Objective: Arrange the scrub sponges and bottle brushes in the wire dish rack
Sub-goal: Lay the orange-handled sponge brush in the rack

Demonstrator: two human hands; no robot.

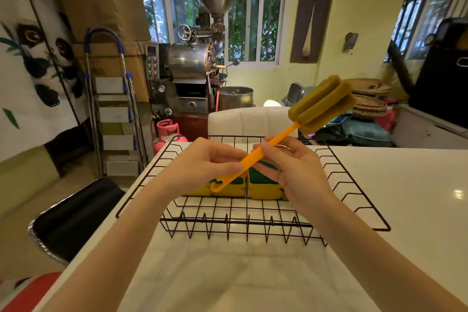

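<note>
So on the far left we've got a panda wall hanging (pixel 38 58), then a folded step ladder (pixel 114 109) with blue trim leaning by some cardboard boxes, and a pink gas cylinder (pixel 168 132) sitting on the floor behind the counter. Closer in, our left hand (pixel 202 162) is pinching the lower part of the bottle brush (pixel 278 134) handle, fingers closed round the orange plastic just above its hooked end. The brush is up in the air over the wire dish rack (pixel 228 220), tilted so the olive sponge head points up and to the right, well clear of the wires. Under the hands, the scrub sponges (pixel 253 185) (yellow with green tops) are lying side by side on the rack floor, touching each other; how many there are we can't tell, since the hands cover part of them. Our right hand (pixel 296 167) grips the handle a bit higher up, thumb and fingers wrapped on it. The rack sits on a white counter (pixel 405 197).
</note>
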